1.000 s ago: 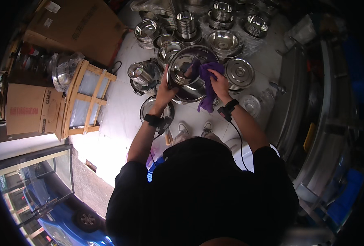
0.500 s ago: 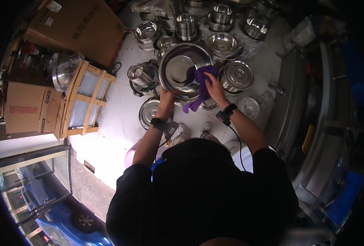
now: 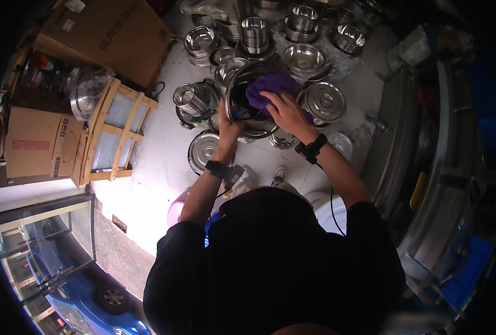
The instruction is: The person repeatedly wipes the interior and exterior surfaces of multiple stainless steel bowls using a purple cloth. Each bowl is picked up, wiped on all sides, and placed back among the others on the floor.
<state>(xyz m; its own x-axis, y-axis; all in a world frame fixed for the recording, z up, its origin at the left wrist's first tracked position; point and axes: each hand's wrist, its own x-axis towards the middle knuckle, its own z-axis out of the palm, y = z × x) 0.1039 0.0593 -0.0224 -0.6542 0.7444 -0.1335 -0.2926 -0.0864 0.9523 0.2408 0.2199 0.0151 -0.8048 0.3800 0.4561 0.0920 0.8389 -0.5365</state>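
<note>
A shiny stainless steel basin [image 3: 238, 104] is held tilted on its side, with its dark hollow turned toward the right. My left hand [image 3: 229, 129] is closed on its left rim. In my right hand [image 3: 288, 116] is a bunched purple cloth [image 3: 271, 88], which lies against the basin and covers part of its inside. Part of the cloth hangs down behind the right wrist. Just beyond the basin stand a steel bowl [image 3: 230, 70] and a wider bowl [image 3: 304, 58]. A lidded steel pot [image 3: 325, 102] is to the right of my right hand.
Stacked steel cups [image 3: 189, 99] and a round lid [image 3: 205, 152] stand to the left. More stacked steelware [image 3: 253, 34] fills the far floor. Cardboard boxes [image 3: 105, 39] and a wooden crate [image 3: 116, 131] line the left side. A metal rack [image 3: 396, 125] runs along the right.
The basin has tipped from facing up to leaning on its side, turned rightward. My right hand has moved the purple cloth from the right rim up and leftward over the inside.
</note>
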